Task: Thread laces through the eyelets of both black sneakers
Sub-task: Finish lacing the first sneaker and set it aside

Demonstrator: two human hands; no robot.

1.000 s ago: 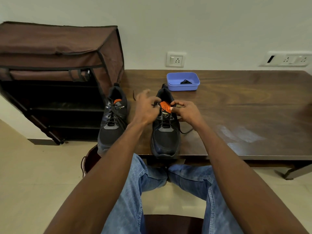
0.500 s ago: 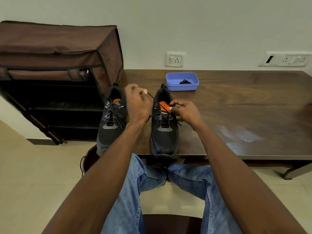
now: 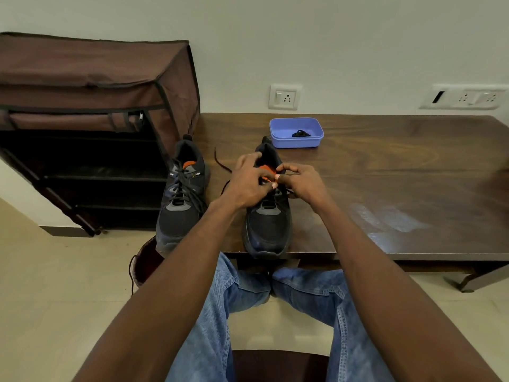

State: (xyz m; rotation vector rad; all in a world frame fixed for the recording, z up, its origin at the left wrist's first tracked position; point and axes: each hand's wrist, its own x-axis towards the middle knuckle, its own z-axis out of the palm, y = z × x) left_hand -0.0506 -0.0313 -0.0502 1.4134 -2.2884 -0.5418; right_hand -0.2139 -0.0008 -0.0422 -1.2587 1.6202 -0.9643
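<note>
left hand (image 3: 249,186): fingers curled, lace (image 3: 222,163) is pinched at the top eyelets; grip closed on it
right hand (image 3: 300,181): fingertips pinched at the orange tongue, what's held can't be made out
right sneaker (image 3: 267,216): right under both grips, toe at the tabletop (image 3: 399,172) edge
left sneaker (image 3: 183,194): left of the grips, already laced
blue tray (image 3: 296,132): beyond the grips, something dark and bunched up is kept inside

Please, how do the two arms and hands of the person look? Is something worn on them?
Both forearms are bare up to the picture's lower edge: no sleeves, watch, bracelet or gloves show. The left hand and right hand show no rings; some short pale fingernails are visible. Blue denim jeans cover the legs.
</note>
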